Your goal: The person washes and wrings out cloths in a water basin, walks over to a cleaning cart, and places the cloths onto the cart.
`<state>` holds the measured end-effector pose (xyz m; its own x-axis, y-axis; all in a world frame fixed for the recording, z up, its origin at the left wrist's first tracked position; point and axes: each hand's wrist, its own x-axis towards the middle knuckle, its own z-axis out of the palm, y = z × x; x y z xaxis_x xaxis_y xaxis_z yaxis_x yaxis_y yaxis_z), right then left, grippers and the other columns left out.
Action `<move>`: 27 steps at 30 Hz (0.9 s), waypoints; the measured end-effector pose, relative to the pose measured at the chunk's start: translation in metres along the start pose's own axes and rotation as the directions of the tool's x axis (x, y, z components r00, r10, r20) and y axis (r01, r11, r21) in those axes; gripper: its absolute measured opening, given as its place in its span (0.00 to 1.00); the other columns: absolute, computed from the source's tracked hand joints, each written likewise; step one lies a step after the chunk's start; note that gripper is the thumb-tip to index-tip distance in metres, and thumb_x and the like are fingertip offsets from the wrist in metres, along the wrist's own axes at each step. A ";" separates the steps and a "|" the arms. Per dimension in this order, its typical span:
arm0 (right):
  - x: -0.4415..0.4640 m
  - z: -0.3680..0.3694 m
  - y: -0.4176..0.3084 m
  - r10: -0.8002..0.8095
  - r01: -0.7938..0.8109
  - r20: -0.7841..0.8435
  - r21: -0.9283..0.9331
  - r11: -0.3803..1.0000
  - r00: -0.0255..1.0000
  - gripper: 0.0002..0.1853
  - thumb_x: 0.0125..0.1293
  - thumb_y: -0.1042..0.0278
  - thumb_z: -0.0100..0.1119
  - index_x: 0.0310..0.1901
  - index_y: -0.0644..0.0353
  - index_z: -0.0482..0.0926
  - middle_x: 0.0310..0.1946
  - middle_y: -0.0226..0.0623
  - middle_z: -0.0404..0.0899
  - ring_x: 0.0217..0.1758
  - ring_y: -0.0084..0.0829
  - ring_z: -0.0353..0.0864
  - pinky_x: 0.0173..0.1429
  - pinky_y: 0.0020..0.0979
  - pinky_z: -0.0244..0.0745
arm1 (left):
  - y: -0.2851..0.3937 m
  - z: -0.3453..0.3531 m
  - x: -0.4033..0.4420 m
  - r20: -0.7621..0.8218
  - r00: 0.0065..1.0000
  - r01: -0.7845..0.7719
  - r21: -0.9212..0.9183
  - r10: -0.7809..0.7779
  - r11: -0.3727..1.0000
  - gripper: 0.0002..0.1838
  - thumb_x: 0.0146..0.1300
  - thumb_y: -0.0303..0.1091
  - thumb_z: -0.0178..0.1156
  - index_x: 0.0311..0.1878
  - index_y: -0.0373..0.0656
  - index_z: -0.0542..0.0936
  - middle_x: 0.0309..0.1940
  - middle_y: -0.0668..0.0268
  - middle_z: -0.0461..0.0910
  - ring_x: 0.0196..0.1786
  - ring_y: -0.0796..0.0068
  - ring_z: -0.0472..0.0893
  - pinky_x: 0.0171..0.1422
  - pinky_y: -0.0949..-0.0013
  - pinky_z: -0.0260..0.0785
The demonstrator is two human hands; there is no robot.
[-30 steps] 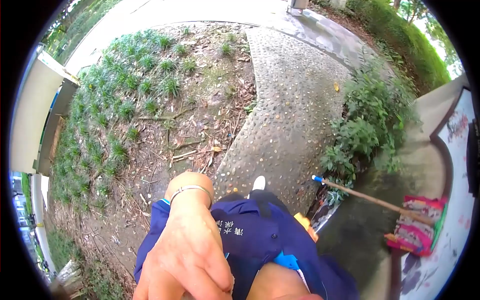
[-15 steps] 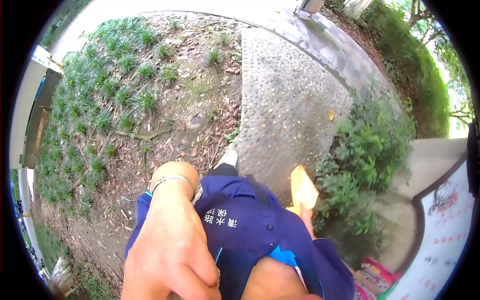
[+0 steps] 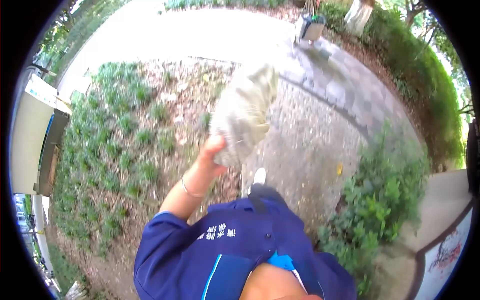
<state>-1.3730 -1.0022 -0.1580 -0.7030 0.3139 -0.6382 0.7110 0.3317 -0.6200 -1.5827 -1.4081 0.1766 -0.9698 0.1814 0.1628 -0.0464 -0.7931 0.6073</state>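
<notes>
My left hand [image 3: 212, 156], with a thin bracelet at its wrist, is stretched out in front of my body. Its fingers close on a pale crumpled cloth [image 3: 246, 112], which is smeared by motion, so its exact kind is unclear. The cloth hangs in the air above the edge between leaf litter and pebbled path. My dark blue jacket [image 3: 250, 225] with white lettering fills the lower middle. My right hand is out of view.
The pebbled path [image 3: 305, 145] runs ahead to grey paving [image 3: 345, 85]. Grass tufts [image 3: 125, 150] grow on the left. A leafy bush [image 3: 380, 205] stands at the right, beside a framed panel [image 3: 447, 255]. A litter bin [image 3: 311, 29] is at the far end.
My left hand has moved from close below the camera out to the front, where the pale cloth now shows. The yellow item by my right hand, and that hand, have left the view.
</notes>
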 end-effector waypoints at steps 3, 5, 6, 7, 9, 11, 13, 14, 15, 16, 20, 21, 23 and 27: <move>0.073 -0.002 -0.077 -0.099 0.100 0.019 -0.036 0.994 0.995 0.24 0.45 0.66 0.57 0.46 0.65 0.67 0.41 0.38 0.71 0.45 0.30 0.70 0.48 0.29 0.64 | -0.028 -0.053 0.037 -0.537 0.762 0.280 -0.231 -0.362 0.932 0.27 0.48 0.41 0.52 0.52 0.40 0.62 0.43 0.57 0.70 0.44 0.62 0.71 0.36 0.69 0.67; 0.115 -0.013 -0.149 -0.178 0.179 0.017 -0.063 0.982 0.984 0.24 0.45 0.65 0.58 0.46 0.65 0.67 0.41 0.38 0.71 0.45 0.30 0.70 0.48 0.29 0.65 | -0.041 -0.071 0.044 -0.570 0.708 0.280 -0.315 -0.417 0.907 0.26 0.48 0.41 0.52 0.51 0.41 0.63 0.42 0.57 0.71 0.42 0.62 0.72 0.37 0.69 0.66; 0.110 -0.020 -0.231 -0.151 0.150 0.001 -0.118 0.982 0.988 0.27 0.42 0.63 0.59 0.46 0.62 0.67 0.42 0.40 0.71 0.45 0.32 0.71 0.47 0.29 0.65 | -0.046 -0.083 0.044 -0.596 0.687 0.272 -0.322 -0.417 0.907 0.25 0.48 0.41 0.52 0.50 0.41 0.64 0.41 0.57 0.71 0.41 0.62 0.73 0.37 0.69 0.66; 0.148 -0.023 -0.249 -0.149 0.141 -0.043 -0.159 0.977 0.988 0.27 0.41 0.64 0.59 0.45 0.66 0.66 0.41 0.43 0.71 0.43 0.33 0.72 0.46 0.29 0.66 | -0.048 -0.095 0.043 -0.629 0.648 0.244 -0.362 -0.429 0.900 0.24 0.49 0.40 0.51 0.50 0.40 0.64 0.40 0.58 0.72 0.39 0.62 0.73 0.38 0.69 0.66; 0.193 -0.029 -0.307 -0.262 0.244 -0.117 -0.142 0.959 0.958 0.25 0.41 0.64 0.59 0.42 0.67 0.67 0.39 0.44 0.72 0.41 0.34 0.73 0.44 0.29 0.67 | -0.056 -0.124 0.049 -0.708 0.575 0.118 -0.424 -0.410 0.898 0.23 0.49 0.40 0.51 0.48 0.40 0.65 0.37 0.60 0.73 0.36 0.63 0.73 0.37 0.68 0.67; 0.233 -0.030 -0.357 -0.368 0.366 -0.179 -0.044 0.929 0.912 0.24 0.42 0.64 0.59 0.40 0.68 0.67 0.36 0.44 0.74 0.39 0.34 0.74 0.42 0.29 0.67 | -0.064 -0.157 0.064 -0.789 0.492 -0.036 -0.439 -0.367 0.898 0.21 0.49 0.41 0.52 0.46 0.42 0.67 0.35 0.61 0.73 0.34 0.63 0.73 0.35 0.69 0.68; 0.259 -0.026 -0.397 -0.337 0.331 -0.184 -0.064 0.941 0.923 0.23 0.42 0.65 0.59 0.40 0.69 0.68 0.36 0.45 0.73 0.39 0.33 0.74 0.42 0.29 0.68 | -0.065 -0.180 0.098 -0.851 0.405 -0.123 -0.412 -0.333 0.903 0.19 0.49 0.41 0.52 0.44 0.44 0.68 0.34 0.62 0.73 0.34 0.64 0.74 0.33 0.67 0.69; 0.276 -0.023 -0.417 -0.305 0.293 -0.184 -0.088 0.952 0.934 0.23 0.42 0.66 0.59 0.40 0.70 0.68 0.37 0.45 0.73 0.40 0.31 0.74 0.42 0.29 0.68 | -0.065 -0.197 0.122 -0.848 0.414 -0.121 -0.413 -0.332 0.903 0.19 0.49 0.41 0.52 0.44 0.44 0.68 0.34 0.62 0.73 0.34 0.64 0.74 0.33 0.67 0.69; 0.302 -0.017 -0.418 -0.313 0.306 -0.127 -0.068 0.949 0.941 0.24 0.43 0.67 0.59 0.43 0.67 0.67 0.37 0.42 0.73 0.40 0.33 0.73 0.44 0.29 0.67 | -0.061 -0.209 0.152 -0.827 0.459 -0.094 -0.409 -0.325 0.907 0.18 0.49 0.40 0.52 0.44 0.44 0.68 0.34 0.63 0.73 0.34 0.64 0.73 0.34 0.67 0.69; 0.327 -0.003 -0.406 -0.296 0.293 -0.100 -0.046 0.955 0.950 0.22 0.43 0.69 0.58 0.43 0.67 0.67 0.38 0.41 0.73 0.40 0.31 0.73 0.44 0.29 0.67 | -0.057 -0.219 0.179 -0.805 0.497 -0.065 -0.408 -0.325 0.911 0.18 0.49 0.40 0.52 0.44 0.45 0.68 0.34 0.63 0.73 0.34 0.64 0.73 0.34 0.68 0.69; 0.398 0.023 -0.381 -0.260 0.254 -0.026 -0.144 0.956 0.965 0.28 0.37 0.60 0.62 0.43 0.64 0.69 0.38 0.44 0.73 0.43 0.34 0.73 0.45 0.30 0.67 | -0.037 -0.235 0.338 -0.713 0.597 0.125 -0.372 -0.369 0.920 0.17 0.52 0.36 0.49 0.46 0.44 0.68 0.38 0.64 0.73 0.39 0.72 0.73 0.43 0.70 0.66; 0.401 0.026 -0.389 -0.115 0.121 0.039 -0.295 0.948 0.993 0.28 0.36 0.56 0.61 0.40 0.64 0.71 0.36 0.45 0.74 0.41 0.37 0.74 0.43 0.31 0.68 | -0.035 -0.234 0.378 -0.694 0.644 0.158 -0.289 -0.321 0.944 0.16 0.52 0.35 0.49 0.45 0.43 0.69 0.37 0.66 0.73 0.39 0.74 0.72 0.42 0.71 0.65; 0.407 0.039 -0.397 0.069 -0.033 0.066 -0.442 0.897 0.995 0.30 0.35 0.52 0.63 0.40 0.62 0.71 0.36 0.46 0.74 0.41 0.38 0.74 0.42 0.33 0.68 | -0.032 -0.234 0.445 -0.613 0.748 0.235 -0.117 -0.256 0.965 0.17 0.50 0.34 0.52 0.45 0.39 0.68 0.36 0.66 0.72 0.38 0.75 0.71 0.44 0.71 0.64; 0.456 0.049 -0.422 0.082 -0.050 0.089 -0.317 0.947 0.993 0.31 0.36 0.54 0.63 0.43 0.61 0.68 0.37 0.46 0.73 0.42 0.39 0.73 0.43 0.34 0.67 | -0.024 -0.234 0.561 -0.402 0.872 0.278 -0.059 -0.278 0.959 0.22 0.49 0.35 0.52 0.48 0.38 0.65 0.40 0.63 0.71 0.42 0.73 0.71 0.47 0.69 0.63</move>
<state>-1.9929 -1.0423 -0.2098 -0.6381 0.2600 -0.7248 0.7032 0.5801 -0.4110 -2.1819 -1.4238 0.0714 -0.9295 0.1449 -0.3393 -0.3284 -0.7440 0.5819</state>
